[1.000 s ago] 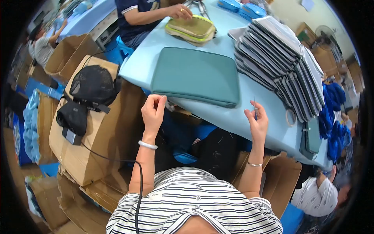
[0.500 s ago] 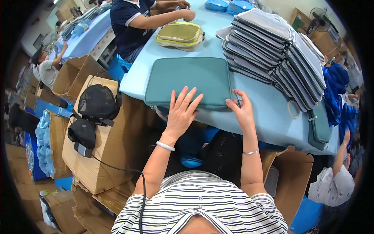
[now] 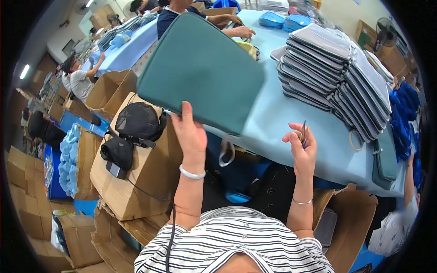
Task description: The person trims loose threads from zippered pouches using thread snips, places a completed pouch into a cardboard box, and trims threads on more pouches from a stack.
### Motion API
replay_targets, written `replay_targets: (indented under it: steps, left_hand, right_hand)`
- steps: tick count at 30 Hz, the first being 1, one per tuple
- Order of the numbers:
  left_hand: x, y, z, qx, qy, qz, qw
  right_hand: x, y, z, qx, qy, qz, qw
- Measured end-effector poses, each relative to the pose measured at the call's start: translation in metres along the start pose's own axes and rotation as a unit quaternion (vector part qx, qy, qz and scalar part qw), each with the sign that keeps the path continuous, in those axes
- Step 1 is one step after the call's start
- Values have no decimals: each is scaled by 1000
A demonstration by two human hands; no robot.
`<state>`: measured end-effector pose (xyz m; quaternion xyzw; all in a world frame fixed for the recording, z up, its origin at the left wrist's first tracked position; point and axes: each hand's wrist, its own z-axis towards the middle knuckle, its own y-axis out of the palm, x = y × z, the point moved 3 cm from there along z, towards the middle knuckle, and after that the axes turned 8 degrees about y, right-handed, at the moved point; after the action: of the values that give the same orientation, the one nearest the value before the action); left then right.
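Observation:
A flat teal-green zip case (image 3: 200, 75), like a laptop sleeve, is raised and tilted above the table's near edge. My left hand (image 3: 189, 136) grips its lower edge, thumb against the teal face and the other fingers hidden behind. From its bottom edge hangs a pale strap loop (image 3: 226, 152). To the right, apart from the case, my right hand (image 3: 302, 150) is closed around small pointed scissors (image 3: 304, 129), tips upward; their handles are mostly hidden in the fingers.
A tall stack of grey-and-dark cases (image 3: 318, 57) stands on the blue-covered table (image 3: 268, 123). Another teal case (image 3: 384, 157) lies at its right end. A co-worker (image 3: 177, 11) sits across, partly behind the raised case. Cardboard boxes (image 3: 145, 177) flank me; one carries a black mesh bag (image 3: 139, 123).
The teal case has left the table, lifted up and leftward in my left hand, which lay flat on it before. My right hand has moved off its corner, still with the scissors.

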<state>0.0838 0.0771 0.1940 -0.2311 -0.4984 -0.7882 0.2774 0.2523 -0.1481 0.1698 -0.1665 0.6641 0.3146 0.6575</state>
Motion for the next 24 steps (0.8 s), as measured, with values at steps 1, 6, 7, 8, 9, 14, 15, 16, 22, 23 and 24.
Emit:
replay_targets:
  steps: [1,6,7,8,9,14,15,16,22,23,24]
  left_hand:
    - [-7,-1,-6,6,-45,-23,999]
    - [-83,-48,-56,-56,-252,171,951]
    - [-84,-53,-63,-125,-254,247,927]
    - [-85,-60,-69,-191,-254,320,893]
    - [-78,-58,-69,-236,-259,371,860]
    - [-1,0,-84,-361,-238,234,871]
    - [25,23,-87,-449,-177,174,858]
    - [53,46,-91,-529,-114,109,834]
    - [117,106,-128,-534,-94,-397,740]
    - [119,109,-130,-524,-89,-428,731]
    - [121,111,-133,-514,-85,-459,720]
  right_hand:
    - [1,0,-3,-2,4,4,1000]
    - [11,-8,-11,0,14,3,1000]
    - [15,-13,-11,4,21,0,1000]
    - [17,-18,-13,11,24,-1,1000]
    - [20,-23,-15,17,27,-2,999]
    - [32,-41,-21,50,25,-21,998]
    - [32,-41,-21,52,31,-17,998]
    - [31,-39,-22,50,34,-15,998]
    - [34,-28,-25,35,35,-28,998]
    - [33,-27,-26,33,36,-36,998]
    - [31,-28,-27,33,36,-42,998]
